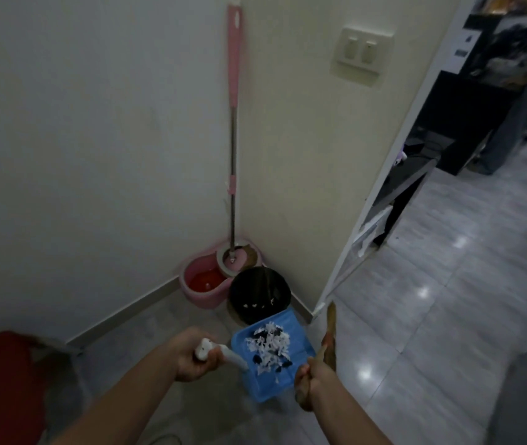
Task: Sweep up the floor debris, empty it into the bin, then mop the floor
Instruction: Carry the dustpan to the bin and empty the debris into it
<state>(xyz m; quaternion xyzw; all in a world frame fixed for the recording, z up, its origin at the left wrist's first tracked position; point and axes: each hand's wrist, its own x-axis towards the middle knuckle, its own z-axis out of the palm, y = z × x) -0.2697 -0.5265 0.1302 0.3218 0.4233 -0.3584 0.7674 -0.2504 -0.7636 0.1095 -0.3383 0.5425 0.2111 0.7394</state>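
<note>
My left hand point(193, 356) grips the white handle point(223, 353) of a blue dustpan point(283, 385), held in the air just in front of a round black bin point(259, 293). White and black paper scraps point(270, 346) lie piled in the pan, and a few scraps lie inside the bin. My right hand point(311, 380) is closed around a brown broom point(329, 335) to the right of the pan. Behind the bin stands a pink mop bucket point(206, 284) in the corner, its pink-handled mop point(233, 139) standing upright against the wall.
A wall corner and doorframe point(381, 200) stand to the right of the bin. Glossy grey tiles point(432, 300) run through the doorway, where a person's legs point(512, 123) and dark furniture point(448, 123) stand. A red object point(2, 380) sits at lower left. A light switch point(360, 53) is on the wall.
</note>
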